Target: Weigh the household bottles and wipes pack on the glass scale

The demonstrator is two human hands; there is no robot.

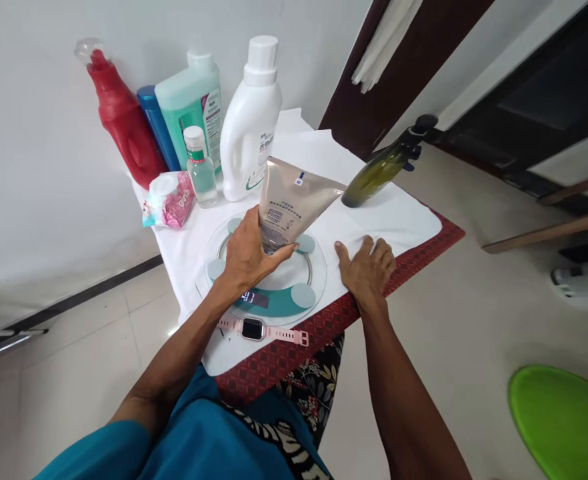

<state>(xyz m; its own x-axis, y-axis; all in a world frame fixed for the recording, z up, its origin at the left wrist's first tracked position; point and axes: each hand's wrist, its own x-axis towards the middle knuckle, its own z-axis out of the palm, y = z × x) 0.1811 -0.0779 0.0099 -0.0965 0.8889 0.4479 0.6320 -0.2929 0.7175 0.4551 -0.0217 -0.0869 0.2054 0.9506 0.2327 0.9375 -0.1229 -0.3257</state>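
My left hand point(249, 250) is closed around the lower end of a beige squeeze tube point(294, 200) with printed text, its flat crimped end pointing up. The tube is over a round glass scale point(279, 300) with teal panels and a lit display; whether it touches the glass is hidden by my hand. My right hand point(369, 267) rests on the white cloth point(324, 287) near the table's front edge, fingers apart and holding nothing. A smartwatch with a pink strap point(253, 329) lies in front of the scale.
Along the wall stand a red bottle point(124, 120), a blue bottle point(159, 127), a green jug point(189, 100), a small clear bottle point(203, 177) and a white detergent bottle point(251, 127). A pink packet point(171, 200) lies left. An olive spray bottle point(379, 173) stands right, a green stool point(564, 420) beyond.
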